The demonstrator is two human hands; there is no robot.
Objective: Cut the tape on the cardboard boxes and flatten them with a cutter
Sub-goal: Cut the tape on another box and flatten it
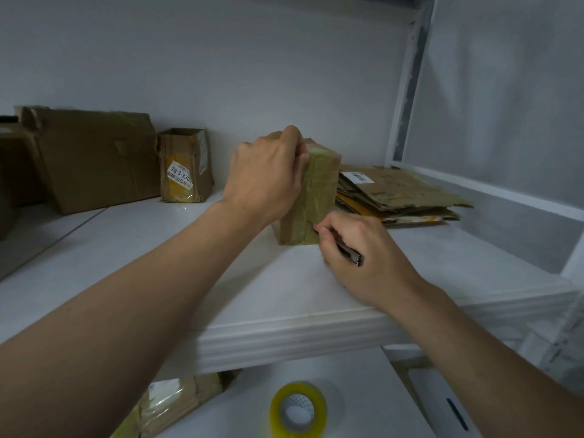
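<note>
Cutter (pixel 347 250) in right hand (pixel 363 260) meets taped box (pixel 316 197).

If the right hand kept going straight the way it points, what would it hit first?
The taped box. The right hand aims the cutter at it, and the tip seems to be at the box's lower edge, though contact is hard to confirm. The left hand grips the box's top.
</note>
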